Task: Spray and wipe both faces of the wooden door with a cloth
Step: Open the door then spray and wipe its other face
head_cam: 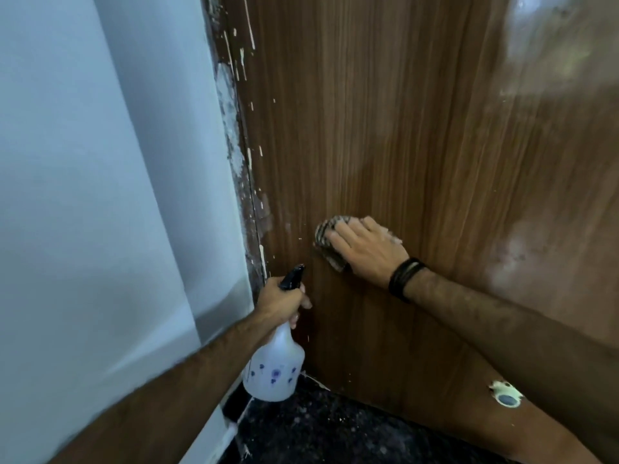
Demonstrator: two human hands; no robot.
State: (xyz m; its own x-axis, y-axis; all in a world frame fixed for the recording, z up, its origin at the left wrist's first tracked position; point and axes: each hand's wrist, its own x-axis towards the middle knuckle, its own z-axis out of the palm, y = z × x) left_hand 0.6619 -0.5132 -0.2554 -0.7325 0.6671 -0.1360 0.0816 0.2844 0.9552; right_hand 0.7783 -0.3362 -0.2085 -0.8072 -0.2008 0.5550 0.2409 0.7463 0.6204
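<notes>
The brown wooden door (402, 128) fills the middle and right of the view, its grain running upright and its surface glossy with pale reflections. My right hand (368, 251) lies flat with straight fingers on a checked cloth (326, 241), pressing it against the door low down. My left hand (284, 301) grips the neck of a translucent white spray bottle (276, 370) with a black nozzle, held just left of the door's lower part. A dark band sits on my right wrist.
A pale blue-white wall (100, 195) stands at the left, meeting the door at a frame edge (239, 155) spattered with white paint. The dark speckled floor (318, 430) shows at the bottom. A round door stopper (505, 395) sits low on the door.
</notes>
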